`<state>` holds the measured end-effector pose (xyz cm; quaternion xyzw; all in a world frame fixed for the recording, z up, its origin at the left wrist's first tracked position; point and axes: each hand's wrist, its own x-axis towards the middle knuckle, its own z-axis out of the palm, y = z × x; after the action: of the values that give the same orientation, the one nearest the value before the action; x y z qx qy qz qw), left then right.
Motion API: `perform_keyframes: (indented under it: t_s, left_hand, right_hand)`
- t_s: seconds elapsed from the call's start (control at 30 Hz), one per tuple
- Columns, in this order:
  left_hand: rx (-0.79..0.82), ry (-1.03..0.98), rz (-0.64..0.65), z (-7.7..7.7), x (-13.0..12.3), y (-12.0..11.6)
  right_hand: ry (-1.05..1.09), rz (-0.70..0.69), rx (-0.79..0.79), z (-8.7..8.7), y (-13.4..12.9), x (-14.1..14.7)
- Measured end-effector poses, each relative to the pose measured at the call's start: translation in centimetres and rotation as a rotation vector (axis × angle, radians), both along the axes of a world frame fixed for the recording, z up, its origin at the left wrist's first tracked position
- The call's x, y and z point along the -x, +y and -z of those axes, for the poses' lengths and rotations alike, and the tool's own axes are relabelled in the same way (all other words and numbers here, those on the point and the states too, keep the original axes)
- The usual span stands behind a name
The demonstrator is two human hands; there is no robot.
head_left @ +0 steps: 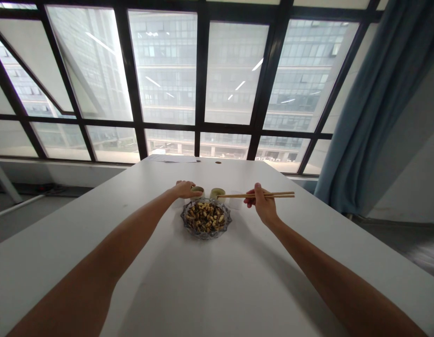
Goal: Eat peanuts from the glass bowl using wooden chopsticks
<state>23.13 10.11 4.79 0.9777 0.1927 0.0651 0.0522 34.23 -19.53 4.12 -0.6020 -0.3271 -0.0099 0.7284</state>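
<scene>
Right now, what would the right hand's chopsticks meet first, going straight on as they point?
Probably the small container on the right: the chopsticks overlap it at their tips, though depth is unclear.

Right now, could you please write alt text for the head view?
The right hand holds chopsticks with their tips at a small cup, while the left hand touches a second cup. Nearer the viewer, a glass bowl of nuts and seeds sits on a white table before windows.

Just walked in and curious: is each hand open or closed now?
Left hand: touching the left cup; grip unclear.
Right hand: closed, holding chopsticks.
</scene>
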Motion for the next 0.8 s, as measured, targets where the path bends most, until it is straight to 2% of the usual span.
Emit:
perform_keyframes:
  t_s: [0.1,0.23,0.37,0.5,0.57,0.63,0.7,0.8]
  left_hand:
    - [0.016,-0.130,0.001,0.1,1.7,0.3]
    - [-0.056,-0.430,-0.005,1.1,5.6,0.5]
    - [-0.088,-0.587,-0.061,3.3,9.1,0.3]
    - [0.017,-0.620,-0.201,6.1,10.0,0.8]
    - [0.118,-0.590,-0.257,6.9,9.8,1.2]
    - [0.232,-0.540,-0.294,7.1,9.4,1.5]
    - [0.318,-0.494,-0.313,6.8,9.2,1.6]
    - [0.346,-0.459,-0.320,6.2,9.2,1.4]
  right_hand:
    - [-0.028,0.008,-0.029,0.7,0.7,0.8]
    - [-0.091,-0.015,-0.023,1.0,3.1,1.8]
    - [-0.145,-0.042,-0.039,0.8,6.8,2.4]
    - [-0.230,-0.130,0.134,1.0,9.3,2.6]
    - [-0.233,-0.141,0.167,0.9,9.3,2.6]
    - [-0.209,-0.122,0.126,0.5,8.5,2.6]
    - [-0.185,-0.115,0.080,-0.1,7.0,2.7]
    - [-0.143,-0.111,0.080,-0.7,4.4,3.1]
